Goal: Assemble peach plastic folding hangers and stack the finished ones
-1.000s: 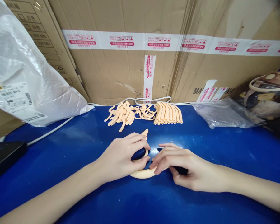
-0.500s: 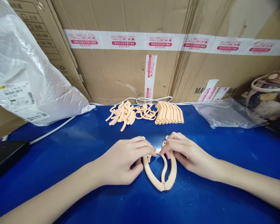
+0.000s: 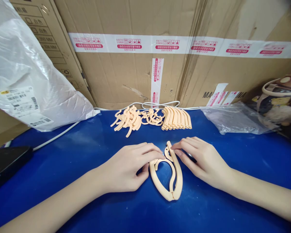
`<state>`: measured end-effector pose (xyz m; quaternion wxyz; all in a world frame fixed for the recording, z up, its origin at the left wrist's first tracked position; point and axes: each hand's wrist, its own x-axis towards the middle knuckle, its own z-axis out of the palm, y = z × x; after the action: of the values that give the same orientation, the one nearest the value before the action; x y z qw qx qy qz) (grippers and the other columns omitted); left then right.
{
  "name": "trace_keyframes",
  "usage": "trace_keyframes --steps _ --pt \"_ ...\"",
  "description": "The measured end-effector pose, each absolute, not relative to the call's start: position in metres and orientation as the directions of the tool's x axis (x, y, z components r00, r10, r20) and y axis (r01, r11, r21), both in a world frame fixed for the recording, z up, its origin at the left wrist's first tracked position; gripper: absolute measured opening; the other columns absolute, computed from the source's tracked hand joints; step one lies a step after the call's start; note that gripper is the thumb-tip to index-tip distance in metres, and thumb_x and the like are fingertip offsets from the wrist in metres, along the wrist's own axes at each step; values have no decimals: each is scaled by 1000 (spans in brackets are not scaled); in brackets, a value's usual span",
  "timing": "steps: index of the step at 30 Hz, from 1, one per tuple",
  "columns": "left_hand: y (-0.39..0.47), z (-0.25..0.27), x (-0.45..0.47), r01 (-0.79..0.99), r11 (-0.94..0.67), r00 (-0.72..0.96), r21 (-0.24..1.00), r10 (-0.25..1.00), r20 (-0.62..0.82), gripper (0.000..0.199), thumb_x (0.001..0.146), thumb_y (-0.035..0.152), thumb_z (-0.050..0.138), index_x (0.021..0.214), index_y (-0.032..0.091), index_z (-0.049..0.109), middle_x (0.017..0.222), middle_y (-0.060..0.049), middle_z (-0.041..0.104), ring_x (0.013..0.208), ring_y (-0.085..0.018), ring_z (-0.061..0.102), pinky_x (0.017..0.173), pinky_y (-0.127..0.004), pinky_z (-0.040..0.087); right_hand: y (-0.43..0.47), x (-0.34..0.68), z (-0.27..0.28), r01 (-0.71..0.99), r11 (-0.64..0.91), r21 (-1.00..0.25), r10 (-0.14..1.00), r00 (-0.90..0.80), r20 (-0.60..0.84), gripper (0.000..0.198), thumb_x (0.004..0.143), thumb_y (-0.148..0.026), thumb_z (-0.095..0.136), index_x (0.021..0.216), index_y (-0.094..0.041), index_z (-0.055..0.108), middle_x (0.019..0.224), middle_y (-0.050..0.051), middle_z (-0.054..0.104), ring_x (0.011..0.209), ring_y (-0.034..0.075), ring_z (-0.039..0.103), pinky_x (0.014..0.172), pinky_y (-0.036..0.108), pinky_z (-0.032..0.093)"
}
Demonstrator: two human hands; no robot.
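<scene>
A beige plastic folding hanger [image 3: 178, 176] lies folded on the blue table, its two curved arms meeting at the near end and a curved hook piece between them. My left hand [image 3: 133, 166] is closed over the upper end of its left arm; the fingers cover that end. At the top of the right arm, my right hand [image 3: 201, 160] has its fingers loosely stretched out, the index fingertip at the arm's edge. A ring-like end with small holes shows beside that arm.
Behind lie a pile of short beige pieces [image 3: 129, 119], beige hooks [image 3: 152, 117] and a row of curved hanger arms [image 3: 176, 118]. A white plastic bag [image 3: 38, 74] and black device [image 3: 9, 165] are left, a clear bag [image 3: 232, 118] right. Cardboard boxes [image 3: 126, 77] stand behind.
My right hand has drawn back to the right, uncovering the hanger's right arm, whose upper end now leans further left over the hook piece. My left hand stays almost in place.
</scene>
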<state>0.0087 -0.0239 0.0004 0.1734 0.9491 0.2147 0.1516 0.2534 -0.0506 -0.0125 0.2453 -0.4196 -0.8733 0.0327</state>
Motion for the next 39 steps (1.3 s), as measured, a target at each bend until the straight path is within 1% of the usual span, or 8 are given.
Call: trace_keyframes --steps 6,13,19,21,24,30,33,39 --pt "-22 -2 9 373 -837 830 399 494 259 49 77 5 49 122 25 52 126 -4 54 116 -20 50 101 -35 41 -51 254 -10 669 704 -239 693 -573 437 20 97 -23 41 96 -18 60 90 5 69 80 18 63 83 38 44" --pt "-20 -4 8 410 -798 798 442 549 249 59 73 15 61 129 26 46 136 -4 48 126 -23 43 108 -39 36 -50 254 -9 599 730 -329 684 -628 372 18 96 -25 45 105 -18 59 104 8 67 96 20 63 90 39 45" --pt "-21 -11 7 479 -754 786 450 596 162 69 77 36 67 137 22 37 142 -8 43 131 -26 39 109 -43 35 -49 254 -8 515 781 -353 600 -775 197 62 86 -50 60 134 -16 41 139 15 48 135 24 34 112 48 22" --pt "-21 -12 6 492 -748 788 445 600 137 81 76 44 68 143 22 28 145 -10 40 132 -27 38 108 -45 35 -49 255 -8 512 770 -381 610 -766 202 63 87 -48 59 137 -17 37 143 13 43 137 23 30 113 46 23" --pt "-21 -12 6 499 -748 789 438 601 127 93 74 55 69 146 22 21 147 -12 38 132 -30 38 107 -48 36 -49 256 -10 524 713 -466 677 -688 262 48 92 -40 54 134 -19 40 139 11 45 130 21 38 107 39 33" --pt "-21 -6 9 463 -773 796 433 578 181 64 79 41 68 134 24 41 129 -6 54 115 -24 52 96 -38 47 -42 259 -15 621 458 -636 888 -361 286 28 96 -41 45 112 -20 54 95 4 61 86 18 57 76 32 46" --pt "-20 -3 8 457 -805 764 377 573 297 59 81 38 66 132 23 41 131 -7 51 118 -23 50 99 -37 44 -36 262 -13 603 297 -741 950 -266 164 33 93 -50 46 102 -20 58 75 -1 57 64 15 51 58 27 39" --pt "-16 -5 5 489 -823 723 289 567 395 56 83 38 64 131 20 40 134 -9 47 125 -22 44 104 -37 39 -32 263 -4 358 102 -928 936 -351 -32 39 86 -52 57 68 -17 51 62 -5 39 56 9 33 51 24 24"
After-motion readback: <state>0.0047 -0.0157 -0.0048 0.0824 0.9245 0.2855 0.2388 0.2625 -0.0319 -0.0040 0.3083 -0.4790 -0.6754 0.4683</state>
